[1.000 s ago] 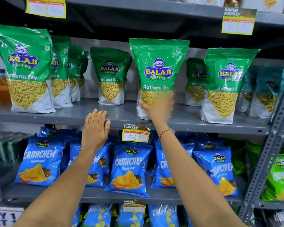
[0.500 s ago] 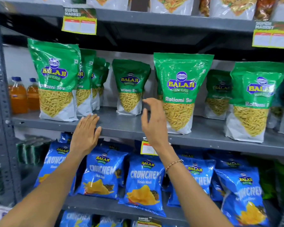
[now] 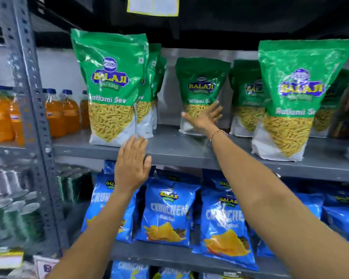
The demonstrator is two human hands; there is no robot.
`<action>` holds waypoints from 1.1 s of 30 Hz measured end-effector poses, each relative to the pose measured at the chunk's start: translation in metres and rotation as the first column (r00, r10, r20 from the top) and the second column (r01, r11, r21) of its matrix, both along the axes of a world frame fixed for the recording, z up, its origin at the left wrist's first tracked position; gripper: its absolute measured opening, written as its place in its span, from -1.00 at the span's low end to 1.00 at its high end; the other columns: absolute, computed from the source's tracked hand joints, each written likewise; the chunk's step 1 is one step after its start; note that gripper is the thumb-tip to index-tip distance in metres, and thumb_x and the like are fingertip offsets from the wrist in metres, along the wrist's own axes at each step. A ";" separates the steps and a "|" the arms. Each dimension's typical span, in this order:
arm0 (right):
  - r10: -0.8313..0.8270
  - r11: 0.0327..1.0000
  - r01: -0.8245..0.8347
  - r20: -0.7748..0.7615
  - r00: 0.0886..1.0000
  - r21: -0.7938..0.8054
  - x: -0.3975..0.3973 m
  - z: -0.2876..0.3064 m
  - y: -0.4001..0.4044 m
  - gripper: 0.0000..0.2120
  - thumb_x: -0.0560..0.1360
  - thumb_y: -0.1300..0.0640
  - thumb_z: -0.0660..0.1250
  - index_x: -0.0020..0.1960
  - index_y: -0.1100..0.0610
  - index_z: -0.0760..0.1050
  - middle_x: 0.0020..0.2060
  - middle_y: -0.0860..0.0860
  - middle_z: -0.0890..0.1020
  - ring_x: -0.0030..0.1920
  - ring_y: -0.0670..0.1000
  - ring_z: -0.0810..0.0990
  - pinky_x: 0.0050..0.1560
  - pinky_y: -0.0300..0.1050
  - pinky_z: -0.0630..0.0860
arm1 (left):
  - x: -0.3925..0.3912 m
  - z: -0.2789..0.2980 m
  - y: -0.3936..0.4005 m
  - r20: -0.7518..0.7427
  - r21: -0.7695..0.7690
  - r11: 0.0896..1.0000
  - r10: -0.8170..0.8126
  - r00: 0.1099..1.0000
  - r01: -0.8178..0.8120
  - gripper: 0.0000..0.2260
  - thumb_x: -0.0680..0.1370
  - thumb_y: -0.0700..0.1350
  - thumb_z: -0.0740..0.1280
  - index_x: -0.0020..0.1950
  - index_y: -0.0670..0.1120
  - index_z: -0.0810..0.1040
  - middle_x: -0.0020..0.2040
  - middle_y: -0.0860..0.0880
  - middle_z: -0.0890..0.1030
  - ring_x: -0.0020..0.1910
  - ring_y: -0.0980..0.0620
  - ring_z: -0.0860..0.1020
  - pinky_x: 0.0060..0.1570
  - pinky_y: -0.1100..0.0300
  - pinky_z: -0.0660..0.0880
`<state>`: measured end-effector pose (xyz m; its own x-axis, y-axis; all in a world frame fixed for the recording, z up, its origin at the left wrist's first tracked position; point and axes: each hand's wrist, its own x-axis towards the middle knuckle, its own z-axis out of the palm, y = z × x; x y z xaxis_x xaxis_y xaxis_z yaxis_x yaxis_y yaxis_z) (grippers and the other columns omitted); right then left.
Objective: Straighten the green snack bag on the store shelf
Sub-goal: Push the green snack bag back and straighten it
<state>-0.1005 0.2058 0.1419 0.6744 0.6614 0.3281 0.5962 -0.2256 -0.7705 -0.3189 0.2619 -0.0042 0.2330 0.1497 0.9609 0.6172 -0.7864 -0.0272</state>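
Nearest the camera, two bare forearms reach up from the bottom edge. The left hand (image 3: 132,168) is flat, palm forward, fingers straight and close together, their tips at the front lip of the grey painted metal shelf (image 3: 185,152), just beneath the base of the big glossy green foil pouch (image 3: 111,87) standing at ten o'clock. It grips nothing. Below the shelf lip, at six o'clock, puffy blue crinkled snack packets (image 3: 166,212) stand in a row on a lower grey shelf.

Farther in, the right hand (image 3: 205,118), a thin beaded bracelet (image 3: 218,133) on its wrist, is spread wide with fingers fanned against the lower front of the smaller green snack bag (image 3: 201,91), set well back on the shelf at about twelve o'clock. Whether the thumb hooks the bag's left edge cannot be told through the blur. That bag stands upright on its white gusseted base, long axis vertical, printed face turned toward the camera.

At two o'clock another tall green pouch (image 3: 294,97) stands at the shelf front. At nine o'clock, past the perforated grey steel upright (image 3: 28,93), are clear plastic bottles of orange drink (image 3: 63,115). A pale wall lies behind.
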 end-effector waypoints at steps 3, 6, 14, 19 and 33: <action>-0.067 0.989 0.085 -0.147 0.987 0.120 -0.003 -0.002 0.021 0.30 0.30 -0.22 0.49 0.50 0.18 -0.46 0.50 0.25 -0.35 0.50 0.31 -0.33 0.48 0.27 -0.21 | 0.003 -0.005 0.007 0.039 0.070 0.997 -0.021 0.999 0.018 -0.56 0.67 -0.03 0.00 0.34 -0.27 0.47 0.33 -0.24 0.51 0.42 -0.20 0.31 0.47 0.02 0.10; -0.104 0.976 0.132 -0.163 0.981 0.171 -0.003 -0.005 0.042 0.29 0.30 -0.22 0.49 0.51 0.23 -0.42 0.51 0.29 -0.29 0.50 0.32 -0.31 0.47 0.26 -0.23 | 0.005 -0.007 0.013 0.053 0.141 0.990 -0.016 0.998 0.009 -0.59 0.67 -0.05 0.02 0.37 -0.23 0.44 0.34 -0.20 0.51 0.43 -0.19 0.31 0.47 -0.01 0.15; -0.225 0.939 0.256 -0.154 0.962 0.228 0.006 -0.010 0.067 -0.06 0.48 0.04 0.39 0.55 0.23 -0.21 0.52 0.29 -0.03 0.53 0.29 -0.06 0.50 0.26 -0.09 | 0.010 -0.009 0.017 0.084 0.157 0.988 0.000 0.996 -0.013 -0.59 0.66 -0.04 -0.02 0.40 -0.19 0.39 0.34 -0.16 0.52 0.43 -0.16 0.33 0.43 -0.01 0.20; -0.272 0.940 0.296 -0.150 0.950 0.168 0.000 -0.006 0.067 0.09 0.38 0.05 0.50 0.54 0.21 -0.25 0.49 0.25 -0.01 0.51 0.29 -0.01 0.46 0.29 -0.03 | 0.011 -0.009 0.016 0.083 0.152 0.988 0.009 0.996 -0.022 -0.59 0.67 -0.03 -0.03 0.40 -0.19 0.38 0.33 -0.17 0.53 0.43 -0.16 0.33 0.44 0.00 0.18; -0.290 0.950 0.296 -0.070 0.954 0.096 -0.028 -0.007 0.017 0.15 0.32 0.01 0.55 0.54 0.22 -0.24 0.47 0.25 0.04 0.48 0.28 0.08 0.44 0.26 0.16 | 0.005 -0.009 0.011 0.023 0.102 0.995 0.010 1.000 -0.012 -0.59 0.67 -0.04 -0.01 0.43 -0.20 0.36 0.36 -0.18 0.50 0.44 -0.17 0.30 0.45 -0.02 0.15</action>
